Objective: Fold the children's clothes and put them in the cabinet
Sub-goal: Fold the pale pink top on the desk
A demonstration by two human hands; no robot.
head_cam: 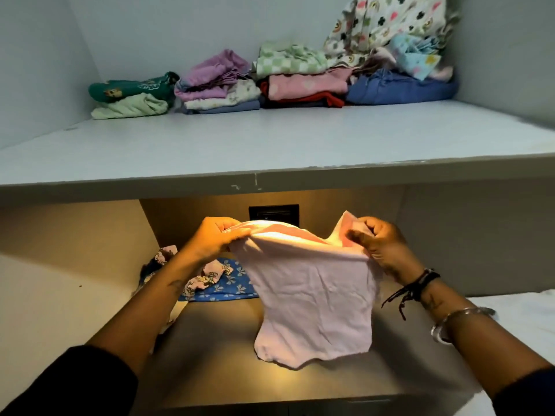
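Note:
A pale pink children's garment [315, 298] hangs in front of the lower cabinet compartment. My left hand [217, 237] grips its top left edge and my right hand [380, 247] pinches its top right corner. Its lower hem hangs close to the lower shelf surface [210, 355]; contact cannot be told. On the upper shelf [270, 139], folded clothes stand in a row at the back: a green stack [132, 96], a purple stack [216, 84], a checked green and pink stack [300, 76] and a blue stack [399, 88].
A patterned cloth with clovers [387, 25] is heaped at the upper shelf's back right. In the lower compartment a blue bow-print garment [228, 285] and a pink printed one [204, 276] lie loose at the back left. A dark socket plate [273, 214] sits on the back wall.

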